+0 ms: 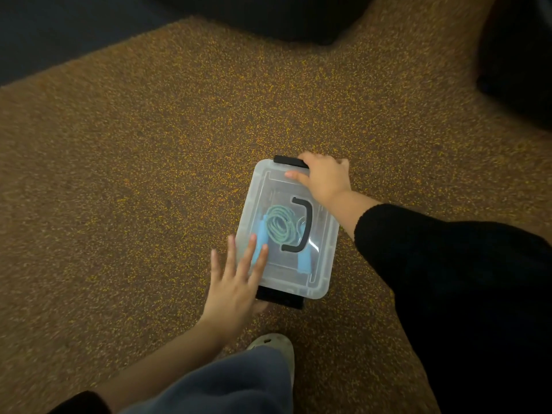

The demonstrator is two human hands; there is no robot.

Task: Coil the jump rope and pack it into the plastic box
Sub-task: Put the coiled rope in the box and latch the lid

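A clear plastic box (268, 186) with its lid on stands on the carpet, a black carry handle (304, 225) on top. Through the lid I see the coiled green jump rope (279, 224) with its blue grips. My left hand (236, 282) lies with straight, spread fingers on the lid's near left corner, beside the near black latch (280, 298). My right hand (324, 177) is at the far end, its thumb on the lid and its fingers curled over the edge by the far black latch (288, 160).
Brown speckled carpet (149, 174) lies all around the box. My shoe (276, 345) and grey trouser leg are just in front of it. Dark furniture (268, 16) stands at the far edge and at the far right.
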